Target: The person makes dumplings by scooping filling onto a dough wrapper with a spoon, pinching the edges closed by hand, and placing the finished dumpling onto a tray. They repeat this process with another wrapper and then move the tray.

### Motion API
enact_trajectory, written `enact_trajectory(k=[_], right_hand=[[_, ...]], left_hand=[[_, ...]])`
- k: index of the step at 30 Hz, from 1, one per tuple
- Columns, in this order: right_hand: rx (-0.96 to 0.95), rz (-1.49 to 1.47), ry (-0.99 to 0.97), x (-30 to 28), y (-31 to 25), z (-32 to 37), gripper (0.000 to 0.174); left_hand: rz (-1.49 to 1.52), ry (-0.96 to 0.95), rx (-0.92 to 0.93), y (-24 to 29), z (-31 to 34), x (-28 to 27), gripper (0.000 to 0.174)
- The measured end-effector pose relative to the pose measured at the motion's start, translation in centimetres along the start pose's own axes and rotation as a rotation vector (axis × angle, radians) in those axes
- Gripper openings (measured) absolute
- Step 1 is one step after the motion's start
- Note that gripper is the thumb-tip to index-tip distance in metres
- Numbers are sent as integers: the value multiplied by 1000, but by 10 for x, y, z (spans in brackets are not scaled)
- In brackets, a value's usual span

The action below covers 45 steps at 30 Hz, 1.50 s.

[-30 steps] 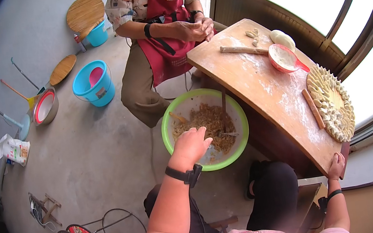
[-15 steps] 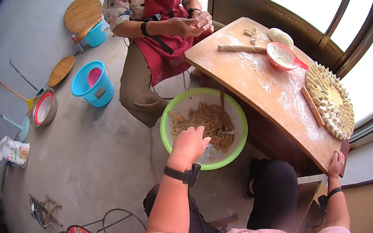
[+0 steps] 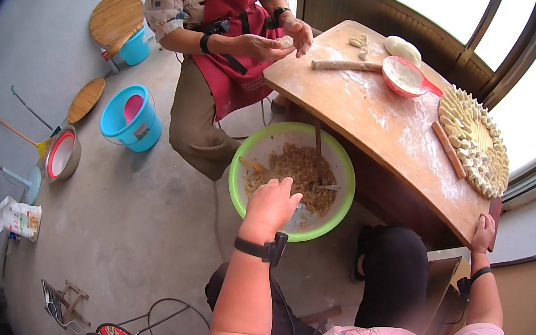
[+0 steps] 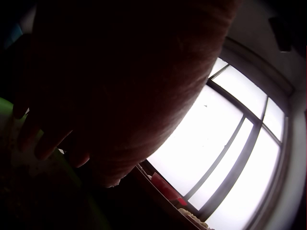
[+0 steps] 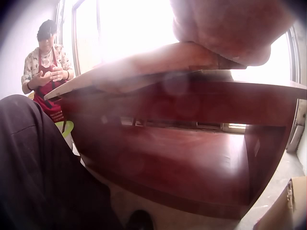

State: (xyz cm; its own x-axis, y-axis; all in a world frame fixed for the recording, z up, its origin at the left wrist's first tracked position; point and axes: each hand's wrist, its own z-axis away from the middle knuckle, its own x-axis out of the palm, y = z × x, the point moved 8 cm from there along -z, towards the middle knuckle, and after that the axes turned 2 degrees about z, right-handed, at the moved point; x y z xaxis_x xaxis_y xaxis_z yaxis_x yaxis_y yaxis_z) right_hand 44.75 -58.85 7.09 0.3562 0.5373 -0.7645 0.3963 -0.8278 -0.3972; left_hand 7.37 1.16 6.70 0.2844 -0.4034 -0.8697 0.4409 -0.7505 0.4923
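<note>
My left hand (image 3: 272, 204) hangs over the near rim of a green-rimmed bowl (image 3: 235, 179), its fingers loosely bent and nothing visible in them. Chopped filling (image 3: 295, 164) lies in the bowl, along with a wooden spoon (image 3: 252, 165) and a long-handled utensil (image 3: 319, 153). The left wrist view shows this hand (image 4: 110, 91) dark against the window. My right hand (image 3: 483, 233) rests on the near corner of the floured wooden board (image 3: 372, 125). In the right wrist view that hand (image 5: 230, 28) lies over the board's edge, its fingertips hidden.
Opposite sits a person in a red apron (image 3: 238, 55), cupping a small pale piece. On the board are a round tray of dumplings (image 3: 476, 138), rolling pins (image 3: 448, 150), a red flour scoop (image 3: 402, 76) and dough (image 3: 402, 51). A blue bucket (image 3: 131, 121) stands on the floor.
The other person's hands have parted, showing a small pale piece in one palm. Both my hands keep about the same place; the head view has shifted slightly.
</note>
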Motion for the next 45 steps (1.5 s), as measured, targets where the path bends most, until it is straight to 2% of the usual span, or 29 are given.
enact_trajectory(k=[3,10,12,13,14,16,17,22,34,45], right_hand=[[-26,5,9,1,2,0,28],[-55,3,19,6,0,-2,27],[-68,102,63,1,-5,0,24],[-78,73,103,-3,-10,3,23],[-93,75,115,-5,-14,3,21],[-348,235,121,-17,-67,12,18],[-54,57,90,-13,-34,8,20],[91,28,58,-12,-33,12,20],[116,5,39,-16,-43,14,19],[79,-63,14,-22,-55,14,20]], left_hand=[[18,94,56,4,2,-4,32],[15,-27,-55,-2,1,-4,40],[29,-40,-19,1,-2,-2,41],[65,6,34,3,-3,-3,37],[73,21,50,5,-3,-3,40],[72,12,71,13,-4,-3,43],[61,-12,74,17,-4,-4,43],[-1,-98,50,26,-11,9,44],[-83,-266,-24,43,-26,42,44],[-162,-342,-41,69,-34,66,43]])
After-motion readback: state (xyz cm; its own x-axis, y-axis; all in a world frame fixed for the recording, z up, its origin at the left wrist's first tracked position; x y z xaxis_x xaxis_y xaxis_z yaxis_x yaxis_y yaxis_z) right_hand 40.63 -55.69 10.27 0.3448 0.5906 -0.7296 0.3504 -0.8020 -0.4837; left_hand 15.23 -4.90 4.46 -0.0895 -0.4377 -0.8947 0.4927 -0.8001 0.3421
